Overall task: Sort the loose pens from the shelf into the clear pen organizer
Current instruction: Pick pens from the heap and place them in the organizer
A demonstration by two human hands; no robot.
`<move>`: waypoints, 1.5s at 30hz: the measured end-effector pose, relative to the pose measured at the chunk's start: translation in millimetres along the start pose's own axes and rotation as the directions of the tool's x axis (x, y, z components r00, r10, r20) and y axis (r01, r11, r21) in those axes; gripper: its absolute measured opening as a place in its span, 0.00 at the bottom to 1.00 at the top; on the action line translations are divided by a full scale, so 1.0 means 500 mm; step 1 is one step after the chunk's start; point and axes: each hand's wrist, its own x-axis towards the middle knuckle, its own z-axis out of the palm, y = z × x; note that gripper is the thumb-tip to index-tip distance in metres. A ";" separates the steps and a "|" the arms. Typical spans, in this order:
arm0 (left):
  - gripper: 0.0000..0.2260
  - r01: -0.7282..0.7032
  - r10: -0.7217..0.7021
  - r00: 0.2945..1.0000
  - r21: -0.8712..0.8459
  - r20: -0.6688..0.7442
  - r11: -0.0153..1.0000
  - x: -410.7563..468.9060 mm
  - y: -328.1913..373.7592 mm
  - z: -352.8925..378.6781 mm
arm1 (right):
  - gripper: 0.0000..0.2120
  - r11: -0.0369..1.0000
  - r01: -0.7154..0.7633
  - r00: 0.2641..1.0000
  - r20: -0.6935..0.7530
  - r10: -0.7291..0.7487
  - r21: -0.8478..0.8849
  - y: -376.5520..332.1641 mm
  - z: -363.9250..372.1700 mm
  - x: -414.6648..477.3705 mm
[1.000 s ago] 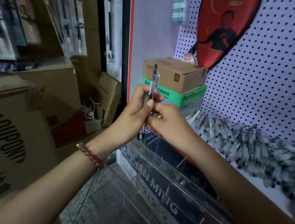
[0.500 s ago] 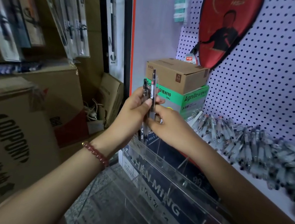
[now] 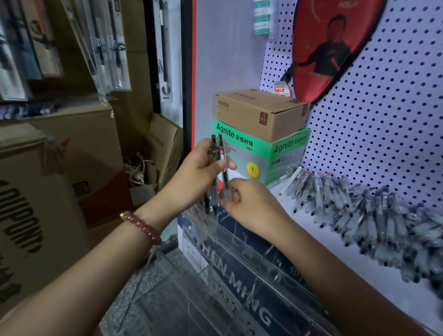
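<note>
My left hand (image 3: pixel 196 170) grips a small bundle of clear-barrelled pens (image 3: pixel 214 150), held upright over the left end of the clear pen organizer (image 3: pixel 235 255). My right hand (image 3: pixel 252 204) pinches the lower part of one pen (image 3: pixel 225 173) from that bundle, its tip pointing down toward the organizer's left compartment. A long heap of loose pens (image 3: pixel 369 215) lies along the white shelf (image 3: pixel 382 294) to the right. The pen tips below my fingers are partly hidden.
A brown carton on a green Agnite box (image 3: pixel 261 147) stands at the shelf's left end. A pegboard wall (image 3: pixel 415 107) with a red racket cover rises behind. Stacked cardboard boxes (image 3: pixel 26 201) and hanging packaged goods fill the left side.
Both hands have sunk a little toward the organizer. The tall pen that stuck up above my left hand has been drawn downward by my right hand.
</note>
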 end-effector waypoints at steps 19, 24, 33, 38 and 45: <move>0.27 0.299 -0.259 0.948 0.243 -0.183 0.923 -0.026 -0.033 -0.028 | 0.15 0.994 -0.048 0.998 0.033 0.045 0.098 0.021 0.004 0.007; 0.31 0.351 -0.330 0.936 0.227 -0.125 0.908 -0.043 -0.054 -0.031 | 0.18 0.993 -0.006 0.999 0.043 0.001 0.122 0.008 0.004 0.000; 0.36 0.160 -0.141 0.987 0.368 -0.076 0.916 -0.054 -0.073 -0.007 | 0.15 0.989 0.088 0.989 0.106 -0.101 0.120 -0.009 0.008 -0.011; 0.27 0.048 -0.034 0.998 0.380 -0.044 0.924 -0.052 -0.077 -0.009 | 0.05 0.982 0.132 0.987 0.071 -0.143 0.133 -0.008 0.021 -0.005; 0.19 0.012 0.087 0.966 0.376 -0.245 0.926 -0.042 -0.080 -0.004 | 0.18 0.946 0.053 0.998 -0.033 -0.045 0.319 -0.005 0.010 -0.004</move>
